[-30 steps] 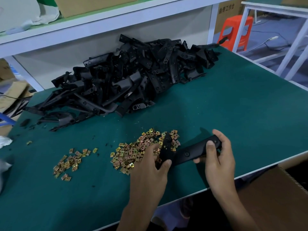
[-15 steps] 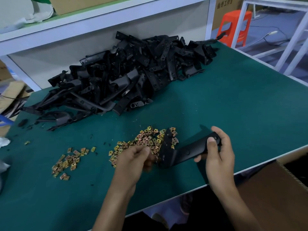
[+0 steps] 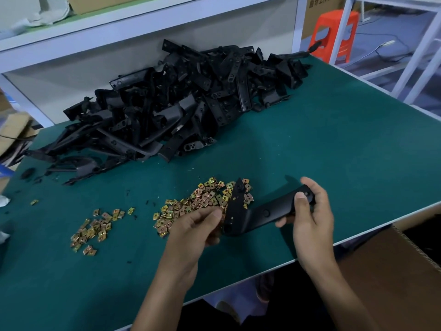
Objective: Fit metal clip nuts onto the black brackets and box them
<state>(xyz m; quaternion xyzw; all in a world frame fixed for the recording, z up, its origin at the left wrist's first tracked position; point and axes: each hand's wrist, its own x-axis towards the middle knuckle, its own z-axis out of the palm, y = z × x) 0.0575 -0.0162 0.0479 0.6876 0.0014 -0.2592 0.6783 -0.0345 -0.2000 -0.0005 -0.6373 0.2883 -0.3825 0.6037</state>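
Showing a row of dark printed characters, a brown carton (image 3: 318,13) stands at the far right behind the white shelf (image 3: 143,22); the characters are cut by the frame edge and too small to read. A red stool (image 3: 334,32) stands beside it.

Near the front edge of the green table (image 3: 346,144), the right hand (image 3: 310,218) grips one end of a black bracket (image 3: 262,213), with the thumb pressed on top and the fingers wrapped beneath. The bracket is bent, and its pointed far end lies over the large pile of clip nuts (image 3: 195,204).

The left hand (image 3: 195,230) sits at the bracket's near corner with thumb and fingers curled tightly together. Whether it pinches a clip nut cannot be told, because the fingertips hide it.

A small pile of clip nuts (image 3: 95,228) lies well to the left. A heap of brackets (image 3: 179,108) fills the back of the table against the shelf. An open cardboard box (image 3: 393,271) sits below the table edge at the lower right.
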